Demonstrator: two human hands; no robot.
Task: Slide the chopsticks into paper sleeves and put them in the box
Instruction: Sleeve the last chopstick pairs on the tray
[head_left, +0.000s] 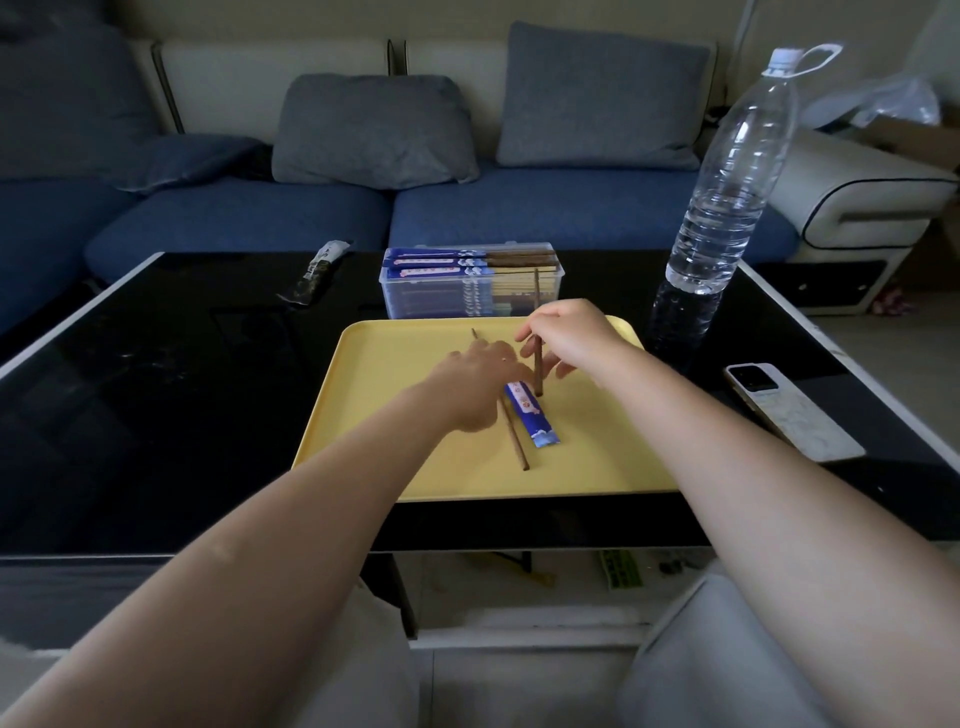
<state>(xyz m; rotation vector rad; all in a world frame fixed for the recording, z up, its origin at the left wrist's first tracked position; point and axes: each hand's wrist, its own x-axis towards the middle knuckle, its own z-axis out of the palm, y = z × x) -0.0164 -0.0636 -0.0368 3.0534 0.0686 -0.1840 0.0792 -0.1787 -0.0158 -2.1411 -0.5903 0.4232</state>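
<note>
The black tabletop (156, 415) carries a yellow tray (395, 457) at its near edge, likely as a work surface. Behind the tray's far edge sits the clear box (467, 296), already stacked with sleeved pairs. The right hand (571, 338) pinches one chopstick (538, 371) upright, its end at the blue paper sleeve (535, 421) mid-tray. The left hand (478, 389) reaches down over the second chopstick (517, 441); its grip is hidden.

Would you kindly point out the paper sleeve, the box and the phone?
paper sleeve (535, 423): head view, blue printed middle.
box (470, 296): head view, clear front wall.
phone (795, 415): head view, white back, lying on the table.
</note>
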